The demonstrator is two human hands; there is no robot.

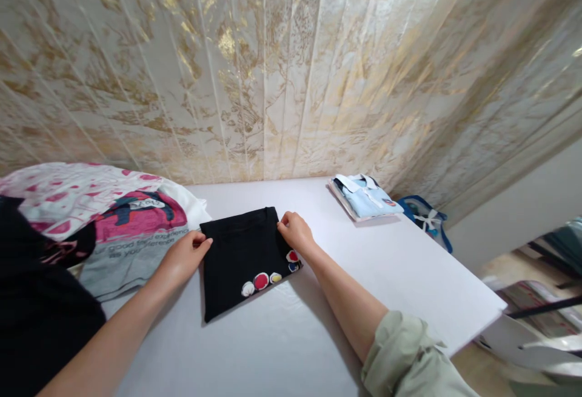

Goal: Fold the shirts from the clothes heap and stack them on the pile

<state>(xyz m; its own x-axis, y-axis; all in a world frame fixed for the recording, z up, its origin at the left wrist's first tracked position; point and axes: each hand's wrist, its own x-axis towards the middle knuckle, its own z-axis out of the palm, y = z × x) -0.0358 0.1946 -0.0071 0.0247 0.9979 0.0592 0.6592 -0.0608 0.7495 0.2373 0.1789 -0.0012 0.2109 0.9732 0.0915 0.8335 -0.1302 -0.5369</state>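
A black garment [245, 251], folded into a flat rectangle, lies on the white table [282, 348]. Coloured round prints in red, white, yellow and blue run along its near right edge. My left hand [188, 254] pinches the garment's left edge between thumb and fingers. At the opposite side, my right hand [295, 230] grips the right edge near the far corner. Both hands are closed on the fabric.
Loose clothes in white, pink and grey [136, 221] are heaped at the left, with black cloth [40, 312] nearer. A folded stack with a light blue shirt [368, 197] sits at the far right. Beyond it is a blue-trimmed bag [425, 221]. A patterned curtain [273, 82] hangs behind.
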